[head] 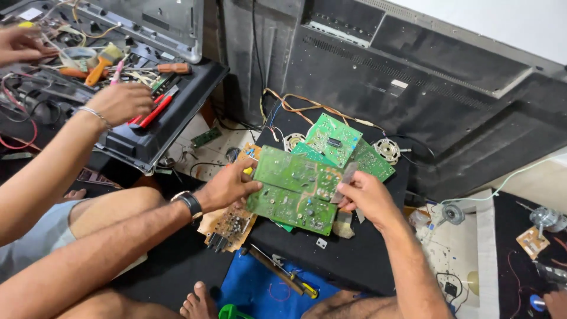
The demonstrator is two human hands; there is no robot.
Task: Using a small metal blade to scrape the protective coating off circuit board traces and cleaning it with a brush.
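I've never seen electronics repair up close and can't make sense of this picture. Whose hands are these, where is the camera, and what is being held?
The one camera sits on a person's head and looks down at their own hands. The left hand and right hand hold a green circuit board by its two ends. Under it lie more green boards, a brown circuit board and two small round speakers, next to a large dark television back panel. A screwdriver lies on a blue mat. At upper left, another person's hand reaches into a tray of tools holding red-handled pliers.
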